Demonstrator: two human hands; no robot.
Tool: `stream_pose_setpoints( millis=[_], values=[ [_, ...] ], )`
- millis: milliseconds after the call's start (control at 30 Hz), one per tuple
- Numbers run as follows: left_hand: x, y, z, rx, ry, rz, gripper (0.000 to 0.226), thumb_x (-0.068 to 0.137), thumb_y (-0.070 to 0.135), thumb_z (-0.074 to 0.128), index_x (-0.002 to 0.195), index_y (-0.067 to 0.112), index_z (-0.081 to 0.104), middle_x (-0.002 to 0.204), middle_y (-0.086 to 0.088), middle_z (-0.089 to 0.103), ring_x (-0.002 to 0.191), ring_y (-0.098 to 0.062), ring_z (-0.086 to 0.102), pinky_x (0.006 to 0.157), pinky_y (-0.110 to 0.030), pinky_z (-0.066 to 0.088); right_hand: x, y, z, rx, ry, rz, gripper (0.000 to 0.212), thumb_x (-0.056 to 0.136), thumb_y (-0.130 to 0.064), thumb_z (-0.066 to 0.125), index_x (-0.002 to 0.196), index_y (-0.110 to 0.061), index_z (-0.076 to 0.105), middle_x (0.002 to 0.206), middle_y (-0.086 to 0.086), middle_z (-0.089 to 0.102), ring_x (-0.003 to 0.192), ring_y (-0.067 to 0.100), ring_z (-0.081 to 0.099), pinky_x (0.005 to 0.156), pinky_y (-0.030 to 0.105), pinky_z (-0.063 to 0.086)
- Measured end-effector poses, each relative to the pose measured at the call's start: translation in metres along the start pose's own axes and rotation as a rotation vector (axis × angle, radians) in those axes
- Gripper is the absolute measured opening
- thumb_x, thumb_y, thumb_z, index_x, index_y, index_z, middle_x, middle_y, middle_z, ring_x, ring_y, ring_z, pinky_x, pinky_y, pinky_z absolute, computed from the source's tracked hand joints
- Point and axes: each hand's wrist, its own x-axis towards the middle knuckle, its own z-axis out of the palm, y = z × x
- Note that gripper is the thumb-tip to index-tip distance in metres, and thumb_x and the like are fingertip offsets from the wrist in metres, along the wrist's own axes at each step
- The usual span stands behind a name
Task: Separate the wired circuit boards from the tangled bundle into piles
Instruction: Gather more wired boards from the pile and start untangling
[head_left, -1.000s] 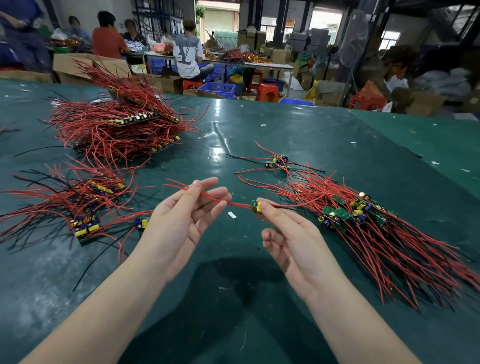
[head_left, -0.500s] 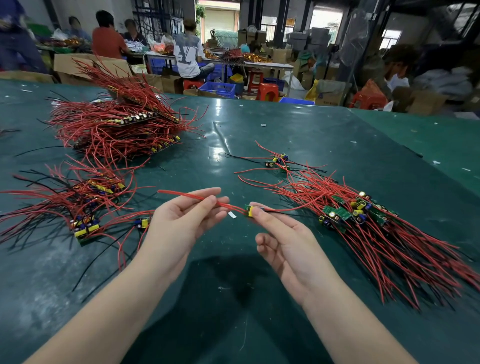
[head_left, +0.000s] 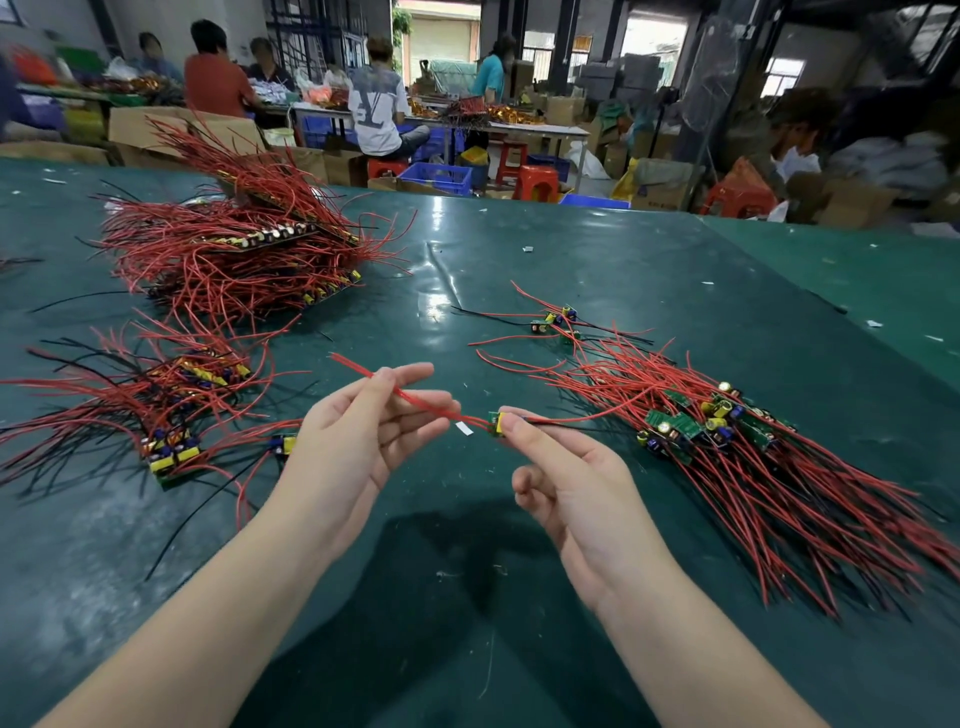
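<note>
Far left of the green table (head_left: 519, 597) there's a smaller pile (head_left: 156, 405) of boards with red and black leads, and behind it a much bigger stacked pile (head_left: 244, 249), so the sorting looks well underway.

Next over, the person's left hand (head_left: 363, 441) is up off the table with fingers mostly straight and relaxed. The red wire (head_left: 415, 402) of the board being worked on runs across the fingertips, thumb against it, more of a light guiding pinch than a real grip.

Then the right hand (head_left: 566, 483) pinches the tiny circuit board (head_left: 496, 423) between thumb and index finger, other fingers curled loosely underneath. The board hangs just above the table between the two hands, its other leads trailing right into the tangled bundle (head_left: 753, 457).

Handling-wise this thing looks featherlight. The wires seem floppy and springy, likely to snag on neighbours, so yanking probably isn't smart: the solder joints are the weak spot. Best bet is holding the board by its edges, like the right hand does, and letting the wire slide through the other fingers to comb it free. The capacitors sticking up look easy to bend.

A couple of loose boards (head_left: 556, 319) sit behind the bundle.
</note>
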Motion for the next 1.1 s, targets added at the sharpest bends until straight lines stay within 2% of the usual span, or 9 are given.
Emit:
stream_pose_setpoints(
  millis=[133, 333, 633, 733, 800, 867, 933, 1033, 1100],
  values=[
    [0.004, 0.007, -0.003, -0.065, 0.063, 0.012, 0.036, 0.105, 0.024, 0.033, 0.103, 0.005, 0.064, 0.086, -0.01, 0.076, 0.083, -0.019, 0.074, 0.06, -0.019, 0.055, 0.001, -0.001, -0.002, 0.023, 0.029, -0.001, 0.008, 0.079, -0.02, 0.074, 0.079, -0.025, 0.08, 0.085, -0.007, 0.075, 0.045, 0.004, 0.051, 0.048, 0.014, 0.046],
    [0.006, 0.008, -0.011, 0.046, 0.09, 0.071, 0.033, 0.105, 0.018, 0.035, 0.099, 0.002, 0.063, 0.084, -0.009, 0.076, 0.079, -0.017, 0.074, 0.057, -0.018, 0.055, 0.001, 0.0, -0.002, 0.016, 0.027, -0.016, 0.006, 0.078, -0.02, 0.075, 0.08, -0.024, 0.08, 0.084, -0.007, 0.075, 0.045, 0.004, 0.051, 0.047, 0.014, 0.046],
    [0.009, 0.009, -0.016, -0.007, 0.129, 0.012, 0.039, 0.106, 0.023, 0.031, 0.099, 0.001, 0.063, 0.081, -0.01, 0.076, 0.076, -0.018, 0.074, 0.056, -0.02, 0.055, 0.002, 0.001, -0.002, -0.003, 0.009, 0.008, 0.006, 0.077, -0.021, 0.076, 0.079, -0.025, 0.08, 0.08, -0.005, 0.073, 0.045, 0.005, 0.051, 0.048, 0.015, 0.046],
    [0.008, 0.009, -0.013, -0.022, 0.141, 0.008, 0.039, 0.106, 0.028, 0.03, 0.106, 0.009, 0.064, 0.086, -0.005, 0.076, 0.077, -0.016, 0.074, 0.054, -0.02, 0.054, 0.002, 0.002, -0.002, 0.029, -0.007, 0.021, 0.006, 0.076, -0.021, 0.077, 0.081, -0.024, 0.08, 0.083, -0.006, 0.073, 0.046, 0.006, 0.053, 0.049, 0.015, 0.047],
    [0.009, 0.009, -0.009, 0.004, 0.11, -0.033, 0.039, 0.104, 0.039, 0.029, 0.111, 0.019, 0.062, 0.09, -0.001, 0.076, 0.074, -0.012, 0.073, 0.049, -0.018, 0.052, 0.002, 0.002, -0.002, 0.09, -0.021, 0.035, 0.01, 0.073, -0.023, 0.077, 0.083, -0.022, 0.08, 0.085, -0.006, 0.074, 0.048, 0.005, 0.056, 0.05, 0.014, 0.048],
    [0.007, 0.008, -0.001, 0.042, 0.045, -0.104, 0.043, 0.099, 0.051, 0.031, 0.113, 0.022, 0.059, 0.093, 0.0, 0.076, 0.068, -0.009, 0.071, 0.045, -0.018, 0.05, 0.002, 0.001, -0.002, 0.141, -0.047, 0.039, 0.018, 0.068, -0.025, 0.077, 0.085, -0.021, 0.08, 0.085, -0.006, 0.074, 0.049, 0.005, 0.057, 0.05, 0.014, 0.049],
    [0.0, 0.002, 0.005, 0.136, -0.055, -0.147, 0.046, 0.088, 0.056, 0.043, 0.11, 0.021, 0.063, 0.097, -0.001, 0.075, 0.07, -0.008, 0.07, 0.046, -0.019, 0.05, 0.001, 0.001, 0.0, 0.153, -0.087, 0.034, 0.021, 0.066, -0.025, 0.076, 0.085, -0.018, 0.08, 0.083, -0.004, 0.073, 0.049, 0.006, 0.058, 0.05, 0.015, 0.049],
    [-0.011, -0.012, 0.01, 0.268, -0.248, -0.109, 0.044, 0.069, 0.048, 0.071, 0.102, 0.018, 0.073, 0.103, -0.01, 0.072, 0.083, -0.013, 0.067, 0.062, -0.023, 0.055, 0.001, 0.004, 0.003, 0.114, -0.191, -0.01, 0.014, 0.072, -0.022, 0.071, 0.081, -0.014, 0.077, 0.075, 0.001, 0.07, 0.053, 0.01, 0.062, 0.05, 0.016, 0.049],
    [-0.016, -0.016, 0.01, 0.257, -0.274, -0.092, 0.042, 0.065, 0.042, 0.075, 0.101, 0.02, 0.075, 0.105, -0.015, 0.072, 0.087, -0.019, 0.065, 0.067, -0.027, 0.055, 0.001, 0.005, 0.003, 0.083, -0.235, -0.037, 0.01, 0.085, -0.014, 0.064, 0.086, -0.013, 0.074, 0.074, 0.003, 0.07, 0.059, 0.012, 0.065, 0.052, 0.017, 0.049]
  ],
)
